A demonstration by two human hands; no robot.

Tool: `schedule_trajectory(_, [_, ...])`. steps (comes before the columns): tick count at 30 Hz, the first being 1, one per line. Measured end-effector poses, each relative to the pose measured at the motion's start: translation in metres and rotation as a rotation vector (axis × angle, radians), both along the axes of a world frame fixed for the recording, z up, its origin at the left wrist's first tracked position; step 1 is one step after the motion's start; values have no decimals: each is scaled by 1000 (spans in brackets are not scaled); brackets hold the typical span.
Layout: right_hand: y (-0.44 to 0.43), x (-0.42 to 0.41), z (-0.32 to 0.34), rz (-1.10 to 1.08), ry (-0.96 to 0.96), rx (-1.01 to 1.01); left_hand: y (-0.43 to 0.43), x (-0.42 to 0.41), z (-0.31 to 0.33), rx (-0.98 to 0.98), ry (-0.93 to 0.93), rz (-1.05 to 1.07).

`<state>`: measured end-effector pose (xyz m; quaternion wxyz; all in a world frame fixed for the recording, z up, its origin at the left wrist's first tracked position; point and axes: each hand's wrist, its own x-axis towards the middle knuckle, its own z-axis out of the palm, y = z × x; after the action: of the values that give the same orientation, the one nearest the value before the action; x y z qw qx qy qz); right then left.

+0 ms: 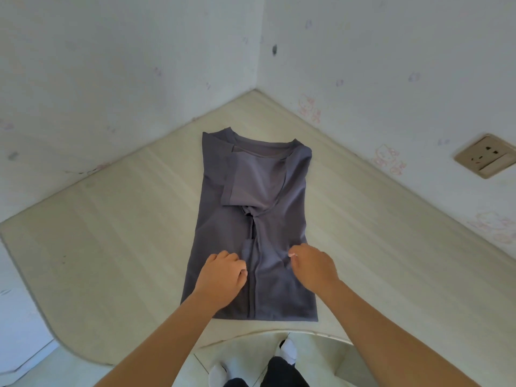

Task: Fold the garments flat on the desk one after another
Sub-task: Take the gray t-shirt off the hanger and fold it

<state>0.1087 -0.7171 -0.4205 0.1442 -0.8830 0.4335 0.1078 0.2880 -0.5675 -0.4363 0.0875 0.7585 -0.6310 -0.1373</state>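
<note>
Head view: a slate-grey short-sleeved cotton T-shirt (268, 191) lies flat on a pale wood-grain corner counter (111, 247). It sits in the middle of the surface, with its round collar towards the far corner where the two walls meet and its hem just short of the curved near edge. Both long sides are turned inward, so the garment forms a narrow upright strip. The left sleeve lies folded over the chest and the two flaps meet along a rumpled central line.

Both bare forearms reach in from below, and the hands rest on the lower half of the shirt, apart, one on each side of that central line. The left hand (223, 275) is knuckles up, its fingers curled tight around the inner edge of the left flap. The right hand (312, 270) is also closed, its fingertips pinching a small ridge of cloth on the right flap, with creases spreading out from the pinch.

A beige plastic wall socket (485, 156) is set in the right-hand wall, well apart from the shirt. Faint pink cartoon drawings (389, 160) mark the white wall just above the counter's right edge. Below the near edge, two feet in white socks (287, 350) stand on pale floor tiles (201, 358), under dark trouser legs (282, 372).
</note>
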Motion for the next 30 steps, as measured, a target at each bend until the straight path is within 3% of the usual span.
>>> schedule_trajectory(4, [-50,20,20,-182,-141,72,-24,5,2,-143,103,38])
schedule_trajectory(10, [-168,54,28,-215,-283,103,-69,0,1,-171,157,-46])
schedule_trajectory(12, [-210,67,27,-192,-288,120,-93,15,1,-223,133,17])
schedule_trajectory(16, [-266,88,22,-145,-260,105,-158,71,9,-218,158,239])
schedule_trajectory(20, [-301,107,7,-37,-210,167,-227,115,15,-152,118,291])
schedule_trajectory(26, [-342,111,-10,171,-200,288,-273,163,5,137,26,342])
schedule_trajectory(28, [-357,115,-10,232,-82,347,-273,173,1,171,29,343])
schedule_trajectory(30, [-376,126,-5,296,85,261,-271,184,-2,153,96,383])
